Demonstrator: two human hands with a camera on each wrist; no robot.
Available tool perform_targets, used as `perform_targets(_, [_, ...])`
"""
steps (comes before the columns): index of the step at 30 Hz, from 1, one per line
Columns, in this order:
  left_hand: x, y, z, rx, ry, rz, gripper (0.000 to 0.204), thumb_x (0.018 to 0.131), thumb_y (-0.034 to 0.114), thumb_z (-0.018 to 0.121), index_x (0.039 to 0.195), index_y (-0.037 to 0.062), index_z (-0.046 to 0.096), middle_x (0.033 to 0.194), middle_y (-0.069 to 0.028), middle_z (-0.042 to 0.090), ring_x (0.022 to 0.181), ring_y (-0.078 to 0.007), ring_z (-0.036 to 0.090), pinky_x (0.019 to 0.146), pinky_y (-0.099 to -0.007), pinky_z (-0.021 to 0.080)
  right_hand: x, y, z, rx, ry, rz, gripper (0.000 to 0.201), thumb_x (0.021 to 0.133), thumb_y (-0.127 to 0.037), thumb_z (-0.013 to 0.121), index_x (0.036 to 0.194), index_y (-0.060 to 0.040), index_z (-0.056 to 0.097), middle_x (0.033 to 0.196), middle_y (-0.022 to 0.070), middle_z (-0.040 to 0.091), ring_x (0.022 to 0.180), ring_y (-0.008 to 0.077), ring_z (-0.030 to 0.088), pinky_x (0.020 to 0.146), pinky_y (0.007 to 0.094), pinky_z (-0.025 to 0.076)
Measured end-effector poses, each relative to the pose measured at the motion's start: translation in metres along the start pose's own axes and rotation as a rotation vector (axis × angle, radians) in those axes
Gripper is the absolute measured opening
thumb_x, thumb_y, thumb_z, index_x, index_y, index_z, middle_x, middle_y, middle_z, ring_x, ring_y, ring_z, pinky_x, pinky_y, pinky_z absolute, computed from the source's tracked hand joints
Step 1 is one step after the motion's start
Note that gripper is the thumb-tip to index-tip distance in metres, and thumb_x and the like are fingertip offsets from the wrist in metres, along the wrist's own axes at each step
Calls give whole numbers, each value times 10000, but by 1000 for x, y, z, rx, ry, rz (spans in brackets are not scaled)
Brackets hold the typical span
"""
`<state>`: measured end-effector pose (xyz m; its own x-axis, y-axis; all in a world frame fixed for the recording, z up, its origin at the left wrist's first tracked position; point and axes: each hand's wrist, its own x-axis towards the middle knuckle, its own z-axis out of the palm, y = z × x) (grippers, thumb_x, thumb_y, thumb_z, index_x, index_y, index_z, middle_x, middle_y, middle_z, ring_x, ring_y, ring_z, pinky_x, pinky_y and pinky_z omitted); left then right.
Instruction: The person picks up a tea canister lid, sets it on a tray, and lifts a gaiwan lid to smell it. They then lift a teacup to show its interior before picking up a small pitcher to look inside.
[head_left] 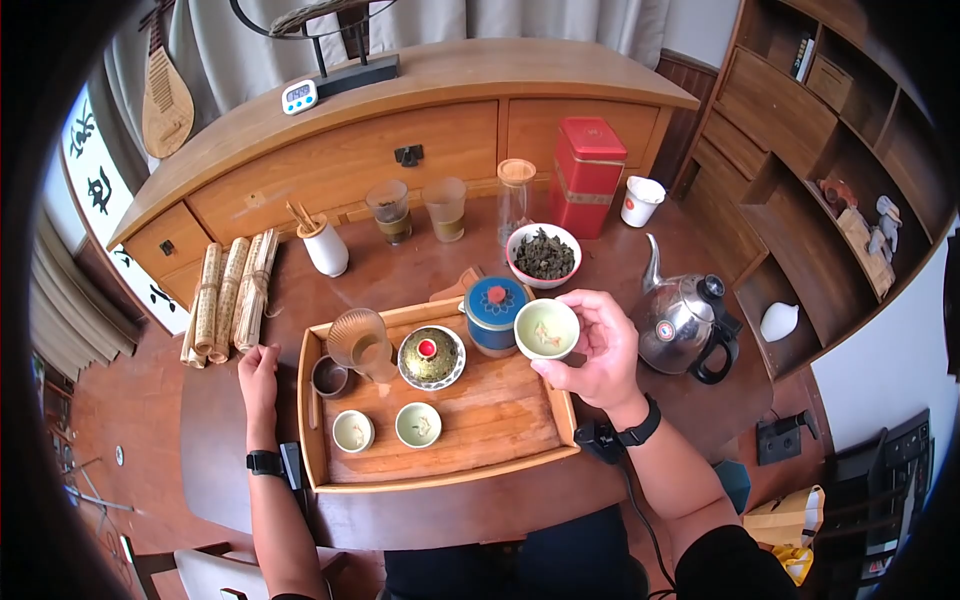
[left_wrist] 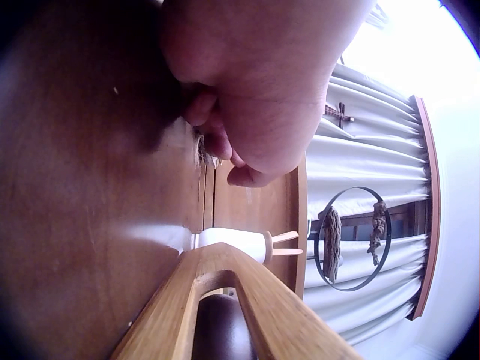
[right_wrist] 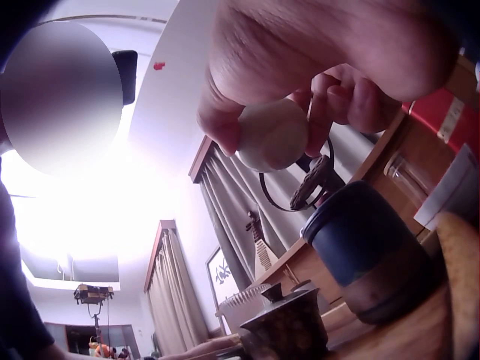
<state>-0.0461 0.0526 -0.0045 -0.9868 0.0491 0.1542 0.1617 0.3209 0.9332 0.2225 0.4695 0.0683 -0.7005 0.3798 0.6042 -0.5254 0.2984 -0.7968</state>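
My right hand (head_left: 608, 358) pinches a small pale green teacup (head_left: 546, 342) by its side, thumb and fingers on opposite edges. Raised above the right end of the wooden tea tray (head_left: 470, 472), the cup is tilted so its inside shows to the head camera. A blue lidded canister (head_left: 490, 325) stands just beside it. Loosely curled, my left hand (head_left: 259, 383) rests on the table left of the tray, holding nothing. Two matching cups, one a green teacup (head_left: 418, 425), sit on the tray with a lidded gaiwan (head_left: 430, 358) and a ribbed glass pitcher (head_left: 358, 340).
A steel kettle (head_left: 683, 325) stands right of the tray. Behind are a bowl of dark tea leaves (head_left: 543, 258), a red tin (head_left: 588, 175), two glasses and a white paper cup (head_left: 642, 202). Rolled bamboo scrolls (head_left: 232, 295) and a white tool holder (head_left: 324, 248) lie toward the left.
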Motion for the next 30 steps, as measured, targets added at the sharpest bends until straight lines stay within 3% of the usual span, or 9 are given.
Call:
perform_targets(10, [-1,1,0,12,7,-5,346,960,177,678,673,102,499,674,71,458,660,-41,390,622,-250,305,-3,5,-4,-79,-7,-79,633,682,-135,937,1186,-38,566,871,-35,657,634,-24,417,541,156,319])
perform_targets(12, [2,-6,-1,9,3,12,336,964,196,668,679,101,518,670,68,464,645,-47,392,611,-250,305,-5,-3,-6,-85,-102,96,686,714,3,892,1259,-16,475,1217,133,644,1100,174,666,955,314,571])
perform_targets(13, [4,-8,-2,6,-2,32,329,968,214,659,685,100,537,666,65,471,630,-52,394,600,-250,304,-4,-1,-4,-85,-104,94,686,714,3,892,1259,-16,475,1217,133,644,1100,174,666,955,314,571])
perform_targets(15, [5,-9,-2,5,-3,25,327,967,215,661,687,104,535,665,66,466,630,-52,392,600,-251,302,-1,6,1,-50,-4,-65,631,703,-131,930,1201,-38,554,892,-25,668,646,-30,431,551,147,332])
perform_targets(21, [-1,2,-1,-3,-2,-13,349,963,176,677,672,104,500,675,72,460,659,-41,389,622,-245,303,-1,4,-1,-45,-22,-52,624,712,-129,924,1201,-31,549,956,-3,688,690,-30,484,572,138,367])
perform_targets(30, [1,-1,-1,-1,3,7,347,963,177,680,670,105,509,667,73,460,650,-41,388,616,-246,303,0,3,-1,-48,-21,-43,615,704,-136,919,1185,-27,553,924,-15,681,677,-25,480,565,142,367])
